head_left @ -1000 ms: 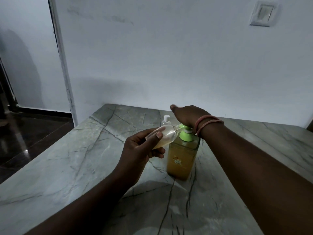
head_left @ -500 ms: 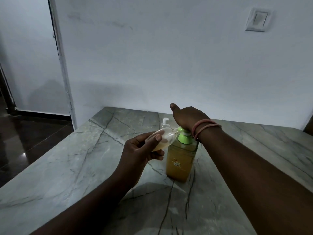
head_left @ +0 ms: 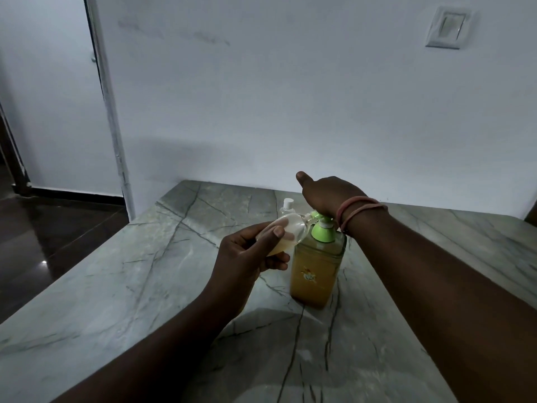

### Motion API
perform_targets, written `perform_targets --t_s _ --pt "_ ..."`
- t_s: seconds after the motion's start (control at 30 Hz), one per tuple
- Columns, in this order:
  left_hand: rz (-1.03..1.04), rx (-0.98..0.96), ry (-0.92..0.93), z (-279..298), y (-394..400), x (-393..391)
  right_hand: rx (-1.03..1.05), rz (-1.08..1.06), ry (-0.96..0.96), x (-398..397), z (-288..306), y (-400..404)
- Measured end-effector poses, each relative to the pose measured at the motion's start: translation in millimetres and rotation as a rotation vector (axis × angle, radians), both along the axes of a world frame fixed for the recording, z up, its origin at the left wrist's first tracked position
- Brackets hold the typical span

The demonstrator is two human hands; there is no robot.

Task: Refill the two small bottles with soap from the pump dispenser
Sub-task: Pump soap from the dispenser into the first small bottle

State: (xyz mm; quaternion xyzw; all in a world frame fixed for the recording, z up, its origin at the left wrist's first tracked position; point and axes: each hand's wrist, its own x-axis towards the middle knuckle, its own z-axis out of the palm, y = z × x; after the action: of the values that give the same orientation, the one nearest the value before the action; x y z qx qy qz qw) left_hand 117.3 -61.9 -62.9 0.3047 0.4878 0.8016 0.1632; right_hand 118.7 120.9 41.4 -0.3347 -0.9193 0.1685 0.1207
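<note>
A pump dispenser [head_left: 316,271] with amber soap and a green pump head stands on the marble table [head_left: 145,286]. My right hand [head_left: 328,196] rests flat on the pump head, palm down, thumb stretched out. My left hand [head_left: 247,257] grips a small clear bottle [head_left: 290,228], tilted on its side with its mouth at the green nozzle; a little yellowish soap lies in its low end. A second small bottle [head_left: 287,206] with a white cap stands upright behind, partly hidden by the first bottle.
The table meets a white wall [head_left: 290,112] at the back. Its left edge drops to a dark glossy floor [head_left: 43,242]. A wall switch [head_left: 446,27] sits high on the right.
My right hand and the green pump head have risen a little, showing more of the pump stem. The tilted bottle stays at the nozzle in my left hand.
</note>
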Motion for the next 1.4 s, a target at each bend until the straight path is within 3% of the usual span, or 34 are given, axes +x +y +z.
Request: perform_targets --t_s 0.4,1.1,1.4 --pt "0.004 -0.008 -0.002 0 -2 2 -0.106 0.043 -0.103 15 17 -18" --pt "-0.001 0.008 -0.012 -3 1 -2 -0.045 0.006 -0.090 10 12 -16" --pt "0.017 -0.016 -0.011 -2 1 -3 -0.044 0.036 -0.193 13 22 -23"
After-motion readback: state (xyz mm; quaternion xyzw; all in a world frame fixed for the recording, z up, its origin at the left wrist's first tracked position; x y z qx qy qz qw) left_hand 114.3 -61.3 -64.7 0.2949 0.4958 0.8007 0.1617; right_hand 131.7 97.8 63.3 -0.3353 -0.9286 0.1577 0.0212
